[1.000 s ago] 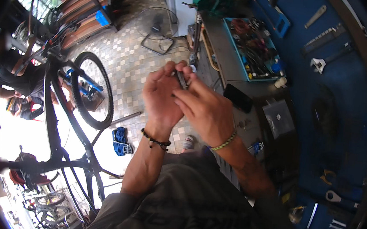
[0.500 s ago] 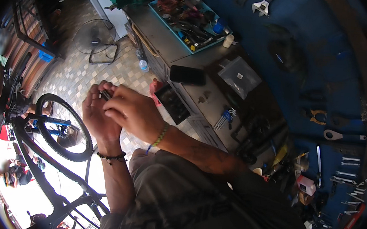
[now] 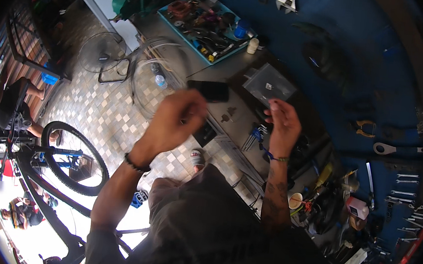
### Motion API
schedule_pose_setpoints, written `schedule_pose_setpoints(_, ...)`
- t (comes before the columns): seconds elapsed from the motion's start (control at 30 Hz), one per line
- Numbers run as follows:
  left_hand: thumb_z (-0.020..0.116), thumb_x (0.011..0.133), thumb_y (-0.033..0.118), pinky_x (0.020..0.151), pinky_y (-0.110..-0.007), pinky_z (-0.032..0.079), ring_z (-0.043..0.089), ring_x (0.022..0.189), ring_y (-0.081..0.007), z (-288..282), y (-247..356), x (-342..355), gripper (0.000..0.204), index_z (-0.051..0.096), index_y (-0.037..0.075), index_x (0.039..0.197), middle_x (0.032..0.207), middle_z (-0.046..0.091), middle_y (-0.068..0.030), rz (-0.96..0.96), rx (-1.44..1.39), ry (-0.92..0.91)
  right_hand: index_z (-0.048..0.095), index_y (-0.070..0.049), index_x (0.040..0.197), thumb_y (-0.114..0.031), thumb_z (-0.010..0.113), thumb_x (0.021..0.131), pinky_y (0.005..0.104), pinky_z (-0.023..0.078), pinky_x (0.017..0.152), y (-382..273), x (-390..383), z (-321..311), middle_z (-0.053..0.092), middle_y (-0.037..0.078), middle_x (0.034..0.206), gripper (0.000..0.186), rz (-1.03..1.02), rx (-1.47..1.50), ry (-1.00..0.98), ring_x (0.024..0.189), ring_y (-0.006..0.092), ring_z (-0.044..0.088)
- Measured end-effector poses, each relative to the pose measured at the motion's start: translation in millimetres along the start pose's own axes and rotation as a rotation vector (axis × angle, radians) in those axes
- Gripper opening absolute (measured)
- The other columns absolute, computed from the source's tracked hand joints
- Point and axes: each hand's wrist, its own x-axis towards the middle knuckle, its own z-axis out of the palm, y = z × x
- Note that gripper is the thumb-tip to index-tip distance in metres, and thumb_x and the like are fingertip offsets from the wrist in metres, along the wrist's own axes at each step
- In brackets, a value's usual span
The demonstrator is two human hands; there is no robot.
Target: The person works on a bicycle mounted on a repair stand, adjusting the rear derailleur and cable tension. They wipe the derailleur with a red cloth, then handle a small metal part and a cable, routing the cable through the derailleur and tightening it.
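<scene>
My left hand (image 3: 174, 123) is raised in front of the workbench, fingers curled inward; whatever lies in them is hidden by the hand and motion blur. A blurred loop of thin grey cable (image 3: 134, 76) shows just beyond it; I cannot tell whether the hand touches it. My right hand (image 3: 284, 126) is over the bench, thumb and fingers pressed together, beside a clear plastic bag (image 3: 272, 84). Anything in that pinch is too small to make out. A black phone (image 3: 209, 91) lies on the bench between both hands.
A turquoise tray (image 3: 212, 61) of tools stands on the bench. Blue-handled hex keys (image 3: 254, 136) lie near my right wrist. Wrenches (image 3: 405, 181) hang on the blue wall. A bicycle wheel (image 3: 74, 158) and a floor fan (image 3: 103, 53) are at the left; a person sits at the far left.
My hands, together half a second ago, have moved apart: the right swung right over the bench, the left went slightly right. The blurred cable loop now shows. The view has shifted slightly.
</scene>
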Motion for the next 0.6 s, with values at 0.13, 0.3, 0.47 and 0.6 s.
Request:
schedule_pose_setpoints(0.13, 0.071, 0.087, 0.014, 0.074, -0.045, 0.058, 0.072, 0.086, -0.0337, 85, -14, 56, 0.014, 0.068, 0.008, 0.099, 0.095, 0.068, -0.0119, 0.239, 0.252, -0.216, 0.073, -0.002, 0.119, -0.014, 0.074, 0.103, 0.0251, 0.055, 0.074, -17, -19, -58, 0.078, 0.007, 0.111, 0.02, -0.049, -0.059, 0.199, 0.089, 0.0123, 0.072)
schedule_pose_setpoints(0.3, 0.07, 0.086, 0.025, 0.076, -0.049, 0.061, 0.074, 0.089, -0.0367, 200, -65, 131, 0.024, 0.074, 0.009, 0.103, 0.102, 0.071, -0.0146, 0.389, 0.512, -0.411, 0.072, 0.0, 0.118, -0.013, 0.073, 0.102, 0.0259, 0.055, 0.073, -21, -73, -108, 0.078, 0.008, 0.111, 0.02, 0.05, -0.148, 0.349, 0.089, 0.0134, 0.072)
schedule_pose_setpoints(0.47, 0.074, 0.085, 0.027, 0.074, -0.049, 0.061, 0.075, 0.091, -0.0357, 287, -120, 164, 0.029, 0.074, 0.007, 0.106, 0.113, 0.069, -0.0149, 0.425, 0.594, -0.404, 0.072, 0.0, 0.116, -0.012, 0.073, 0.102, 0.0261, 0.055, 0.072, -15, -137, -135, 0.078, 0.009, 0.108, 0.019, 0.137, -0.202, 0.449, 0.087, 0.0125, 0.071)
schedule_pose_setpoints(0.6, 0.075, 0.086, 0.028, 0.088, -0.052, 0.058, 0.071, 0.106, -0.0393, 301, -130, 157, 0.031, 0.077, 0.009, 0.109, 0.124, 0.065, -0.017, 0.356, 0.63, -0.425, 0.072, 0.001, 0.117, -0.011, 0.074, 0.102, 0.0254, 0.055, 0.072, -5, -162, -139, 0.077, 0.007, 0.107, 0.019, 0.198, -0.183, 0.432, 0.086, 0.0109, 0.07)
